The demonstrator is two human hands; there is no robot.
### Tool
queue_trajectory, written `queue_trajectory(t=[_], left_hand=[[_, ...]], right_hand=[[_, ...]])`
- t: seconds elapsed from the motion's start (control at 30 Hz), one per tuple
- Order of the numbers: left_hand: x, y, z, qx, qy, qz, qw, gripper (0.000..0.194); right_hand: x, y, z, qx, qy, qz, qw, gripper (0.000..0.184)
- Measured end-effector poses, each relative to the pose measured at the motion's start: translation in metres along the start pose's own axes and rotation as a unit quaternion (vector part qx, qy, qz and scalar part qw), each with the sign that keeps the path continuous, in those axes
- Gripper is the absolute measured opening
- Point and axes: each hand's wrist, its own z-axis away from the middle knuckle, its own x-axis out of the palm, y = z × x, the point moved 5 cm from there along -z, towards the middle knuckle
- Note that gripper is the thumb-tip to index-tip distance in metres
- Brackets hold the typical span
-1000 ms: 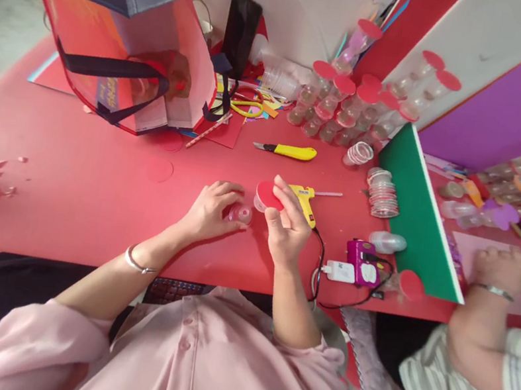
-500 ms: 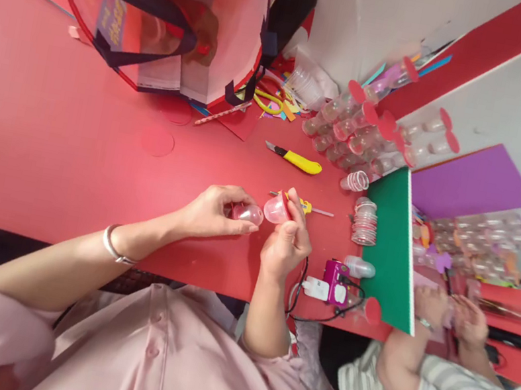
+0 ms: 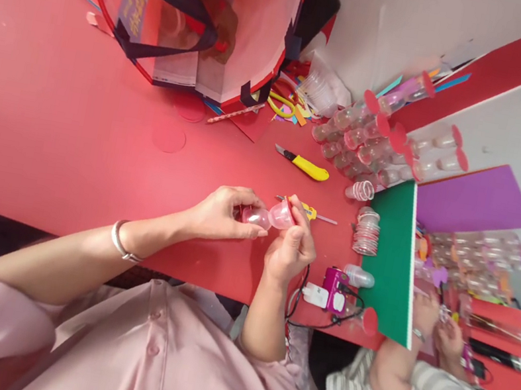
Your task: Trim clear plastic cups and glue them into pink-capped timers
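Clear plastic cups are in both hands over the red table [image 3: 112, 149]. My left hand [image 3: 224, 212] is closed around one clear cup [image 3: 256, 217], lying on its side with its base toward the right. In my right hand [image 3: 293, 244] is another clear cup [image 3: 282, 215] with a red disc over its wide end, held between thumb and fingers. The two cups meet base to base; whether they are joined I cannot tell. Just behind my right fingers lies a yellow-handled tool [image 3: 309, 211] with a thin shaft.
A yellow utility knife [image 3: 310, 167] lies beyond my hands. A clear bag [image 3: 248, 38] stands at the back. Stacked cups [image 3: 368, 231] and a purple device [image 3: 335, 289] sit by a green divider [image 3: 393, 245]. Behind it are a co-worker's hands [image 3: 447, 335]. Joined cups [image 3: 352, 130] are piled against the wall.
The cups, slightly apart before, now touch at their bases. My view has shifted a little, so the table's things appear displaced.
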Motion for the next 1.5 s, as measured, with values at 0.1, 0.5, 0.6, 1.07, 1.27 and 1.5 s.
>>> queue_trajectory(t=[0.1, 0.5, 0.6, 1.07, 1.27, 1.5], left_hand=[[0.000, -0.001, 0.000, 0.004, 0.002, 0.000, 1.000, 0.042], [-0.001, 0.003, 0.001, 0.011, 0.015, 0.004, 1.000, 0.043], [0.000, 0.001, 0.001, 0.013, 0.014, 0.009, 1.000, 0.042], [0.002, -0.010, -0.001, -0.008, 0.021, 0.055, 0.998, 0.042], [0.000, -0.009, 0.000, 0.003, 0.028, 0.058, 0.998, 0.043], [0.000, -0.008, 0.000, 0.002, 0.035, 0.061, 0.998, 0.043]], right_hand=[[0.000, -0.002, 0.000, -0.003, 0.001, -0.010, 1.000, 0.039], [0.000, -0.005, -0.002, -0.020, 0.008, -0.015, 1.000, 0.033], [0.000, -0.005, -0.001, -0.027, 0.008, -0.015, 0.999, 0.032], [0.001, -0.015, 0.001, -0.089, -0.011, 0.065, 0.994, 0.037], [0.000, -0.015, 0.002, -0.092, -0.008, 0.028, 0.995, 0.032], [0.001, -0.018, 0.001, -0.104, -0.002, 0.035, 0.994, 0.029]])
